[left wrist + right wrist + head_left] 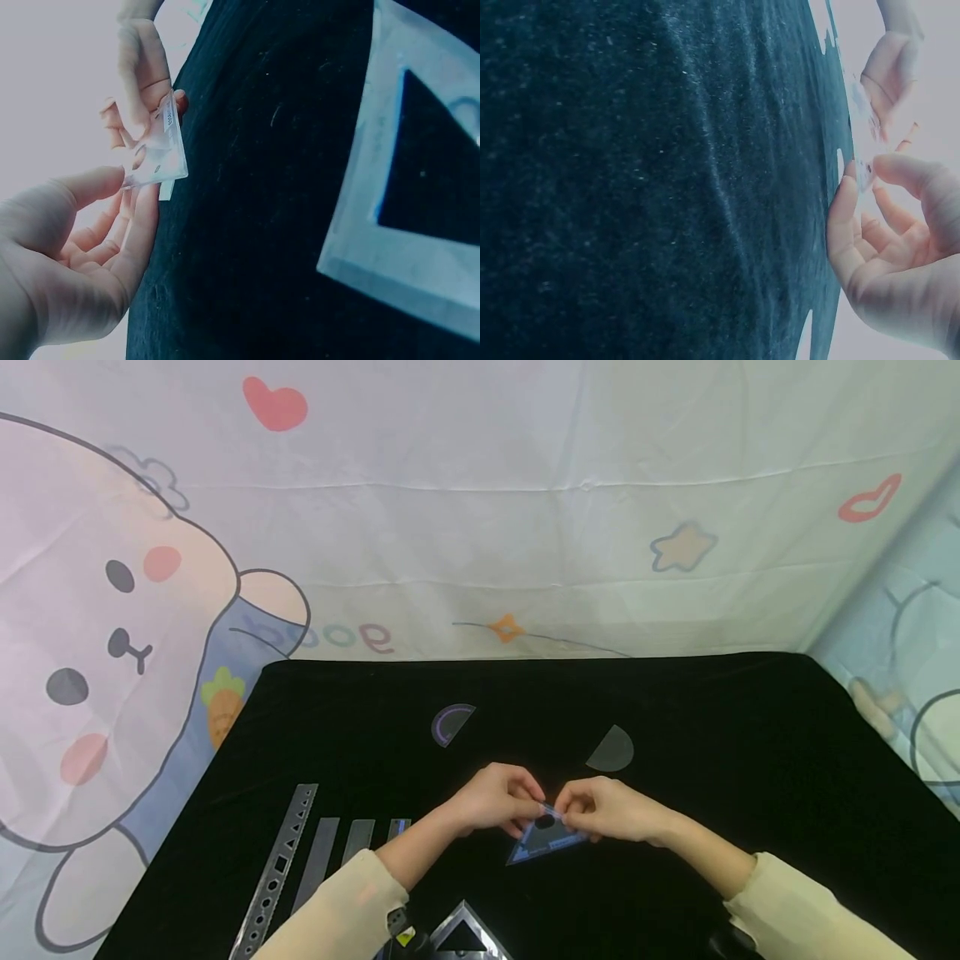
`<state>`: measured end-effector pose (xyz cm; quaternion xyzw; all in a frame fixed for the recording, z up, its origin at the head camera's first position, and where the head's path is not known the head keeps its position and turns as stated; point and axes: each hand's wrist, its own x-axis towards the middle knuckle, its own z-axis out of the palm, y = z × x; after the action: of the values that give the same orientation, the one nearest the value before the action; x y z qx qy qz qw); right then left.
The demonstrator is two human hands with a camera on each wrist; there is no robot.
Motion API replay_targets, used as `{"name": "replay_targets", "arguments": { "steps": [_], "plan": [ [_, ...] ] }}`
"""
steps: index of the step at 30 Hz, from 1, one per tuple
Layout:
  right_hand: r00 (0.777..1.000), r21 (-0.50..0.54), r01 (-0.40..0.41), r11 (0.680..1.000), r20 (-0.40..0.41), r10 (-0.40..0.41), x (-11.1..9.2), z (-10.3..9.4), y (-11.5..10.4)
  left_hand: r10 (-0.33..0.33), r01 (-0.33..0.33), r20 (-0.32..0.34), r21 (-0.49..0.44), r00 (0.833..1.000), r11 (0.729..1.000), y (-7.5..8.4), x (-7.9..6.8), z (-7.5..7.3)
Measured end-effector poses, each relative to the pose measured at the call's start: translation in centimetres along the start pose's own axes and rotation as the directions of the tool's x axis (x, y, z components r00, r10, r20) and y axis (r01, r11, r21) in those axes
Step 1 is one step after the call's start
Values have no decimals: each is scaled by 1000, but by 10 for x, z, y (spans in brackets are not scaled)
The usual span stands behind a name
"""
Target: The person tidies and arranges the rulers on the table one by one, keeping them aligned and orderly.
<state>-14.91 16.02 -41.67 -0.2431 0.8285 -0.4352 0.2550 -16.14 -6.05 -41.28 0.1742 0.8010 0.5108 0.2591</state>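
A small clear set square [557, 838] with blue markings and a cut-out is held between both hands above the black cloth. My left hand [501, 799] pinches its left side between thumb and fingers. On the opposite side, my right hand [611, 810] grips it near the top corner. In the left wrist view the set square [172, 154] looks tilted, with the left thumb on its face and fingers behind. Glare washes out much of the set square [864, 135] in the right wrist view, where the right thumb and index finger pinch its near end.
Behind the hands lie a purple-edged protractor [452, 725] and a plain clear protractor [611, 750]. At left, a long stencil ruler [276, 868] lies beside several shorter rulers, partly hidden by the left sleeve. A larger set square [489, 945] lies at the near edge of view.
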Motion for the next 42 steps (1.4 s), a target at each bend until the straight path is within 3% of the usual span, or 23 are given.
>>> {"name": "replay_targets", "arguments": {
  "steps": [7, 23, 31, 39, 42],
  "plan": [
    [1000, 27, 20, 999, 20, -21, -7, 4, 3, -20, 21, 64, -9, 998, 1000, 0, -8, 4],
    [987, -47, 142, 989, 84, -137, -26, 15, 13, -19, 22, 137, -19, 990, 1000, -3, -14, 30],
    [988, -78, 138, 987, 84, -131, -35, 21, 14, -24, 29, 154, -32, 988, 999, -4, -15, 40],
    [972, -89, 221, 971, 107, -211, -45, 26, 14, -30, 36, 184, -28, 983, 999, -4, -16, 50],
    [974, -94, 211, 973, 110, -200, -47, 26, 13, -24, 27, 182, -13, 983, 1000, -3, -16, 52]
  ]
}}
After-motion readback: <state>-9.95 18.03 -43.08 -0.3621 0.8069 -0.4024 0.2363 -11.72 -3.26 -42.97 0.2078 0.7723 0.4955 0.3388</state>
